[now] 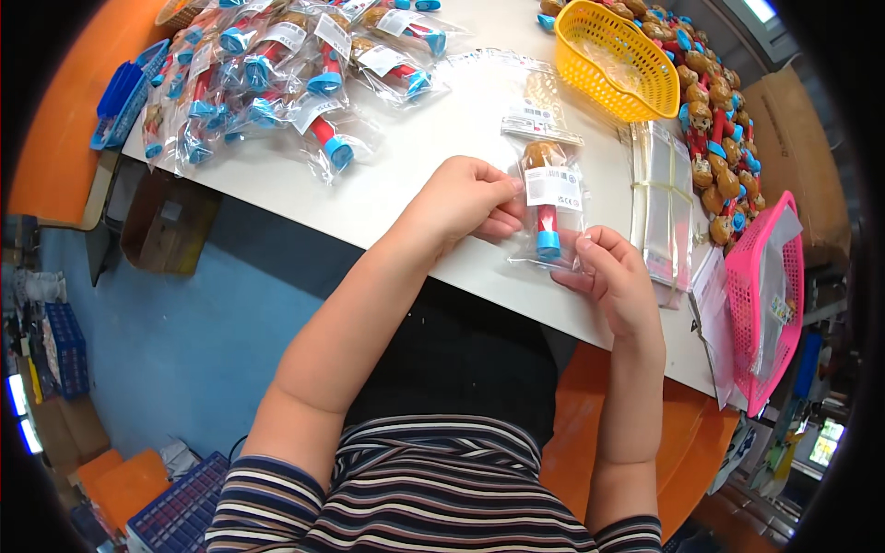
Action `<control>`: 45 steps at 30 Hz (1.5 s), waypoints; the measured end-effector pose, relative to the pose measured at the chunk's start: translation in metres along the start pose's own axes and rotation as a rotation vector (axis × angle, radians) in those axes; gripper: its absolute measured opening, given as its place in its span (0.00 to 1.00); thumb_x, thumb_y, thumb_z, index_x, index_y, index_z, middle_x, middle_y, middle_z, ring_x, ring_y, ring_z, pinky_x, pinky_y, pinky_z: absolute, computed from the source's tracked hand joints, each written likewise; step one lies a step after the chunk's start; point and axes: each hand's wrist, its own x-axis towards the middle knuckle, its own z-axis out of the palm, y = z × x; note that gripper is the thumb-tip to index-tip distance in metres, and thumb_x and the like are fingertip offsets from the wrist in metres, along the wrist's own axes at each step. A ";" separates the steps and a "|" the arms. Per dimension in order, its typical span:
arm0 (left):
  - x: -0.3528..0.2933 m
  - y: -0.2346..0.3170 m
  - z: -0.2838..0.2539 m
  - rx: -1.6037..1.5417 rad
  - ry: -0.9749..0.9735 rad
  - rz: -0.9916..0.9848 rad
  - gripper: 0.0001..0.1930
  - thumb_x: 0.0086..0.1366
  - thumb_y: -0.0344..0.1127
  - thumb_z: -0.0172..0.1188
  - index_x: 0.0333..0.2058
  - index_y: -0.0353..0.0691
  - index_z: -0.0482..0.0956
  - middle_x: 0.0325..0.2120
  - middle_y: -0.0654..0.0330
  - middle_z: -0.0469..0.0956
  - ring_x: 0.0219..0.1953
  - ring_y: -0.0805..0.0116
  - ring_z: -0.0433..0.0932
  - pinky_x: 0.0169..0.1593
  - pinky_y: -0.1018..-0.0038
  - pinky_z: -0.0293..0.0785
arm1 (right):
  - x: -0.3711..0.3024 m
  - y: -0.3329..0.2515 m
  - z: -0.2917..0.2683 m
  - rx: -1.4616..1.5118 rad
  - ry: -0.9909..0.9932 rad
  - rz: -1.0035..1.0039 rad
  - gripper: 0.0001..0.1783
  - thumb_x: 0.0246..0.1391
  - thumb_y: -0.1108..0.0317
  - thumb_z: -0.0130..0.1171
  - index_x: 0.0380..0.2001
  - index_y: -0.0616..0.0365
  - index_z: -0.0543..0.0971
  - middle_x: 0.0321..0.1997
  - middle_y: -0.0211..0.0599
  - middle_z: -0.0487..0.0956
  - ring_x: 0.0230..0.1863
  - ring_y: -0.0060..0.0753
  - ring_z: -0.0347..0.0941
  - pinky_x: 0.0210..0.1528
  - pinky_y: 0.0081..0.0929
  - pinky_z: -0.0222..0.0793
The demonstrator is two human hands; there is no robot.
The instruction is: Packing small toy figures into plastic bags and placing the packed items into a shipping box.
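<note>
"Head view: what's btwn the hands?"

"A clear bag w/ one toy figure inside, at the near edge of the white table. Can't tell if it's resting or lifted a bit."

"How's the figure look?"

"Upright stick shape, approx. Rounded brown head at the far end, red stem w/ a pale mark in the mid, bright blue foot nearest the person. White label w/ small dark print sits over the upper part, so no face showing. Plastic's shiny, a bit crinkled nr the bottom."

"L hand?"

"Left hand: fingers curled, thumb closed on the bag's L edge, abt label height."

"R hand?"

"Right hand: thumb & fingers pinching the bag's lower R corner, some fingertips under the plastic."

"Stuff nearby?"

"Just R: a banded stack of flat clear bags. Beyond the toy, a yellow basket. Far R, loose figures in a pile, same brown/red/blue, & a pink basket at the table's R end. Upper L, a heap of bagged figures, labels on, feet blue too."
</note>
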 end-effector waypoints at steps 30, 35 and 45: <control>-0.075 -0.029 -0.028 0.099 0.069 0.327 0.10 0.65 0.26 0.54 0.43 0.38 0.65 0.24 0.64 0.73 0.26 0.78 0.73 0.33 0.81 0.71 | -0.025 0.018 0.038 0.040 0.109 -0.125 0.02 0.63 0.70 0.52 0.35 0.54 0.71 0.36 0.28 0.78 0.36 0.20 0.75 0.44 0.28 0.78; -0.155 -0.024 -0.063 0.171 0.348 0.543 0.09 0.65 0.25 0.55 0.43 0.36 0.68 0.30 0.63 0.74 0.30 0.80 0.74 0.35 0.82 0.72 | -0.023 -0.008 0.046 -0.121 0.032 -0.381 0.03 0.64 0.69 0.51 0.35 0.54 0.70 0.35 0.26 0.76 0.38 0.17 0.74 0.44 0.22 0.75; -0.290 -0.115 -0.155 0.383 1.139 0.370 0.18 0.61 0.27 0.60 0.50 0.36 0.69 0.33 0.58 0.77 0.31 0.72 0.77 0.35 0.76 0.75 | 0.049 -0.037 0.145 -0.397 -0.210 -0.194 0.13 0.64 0.65 0.54 0.45 0.63 0.73 0.37 0.34 0.78 0.30 0.22 0.76 0.34 0.23 0.77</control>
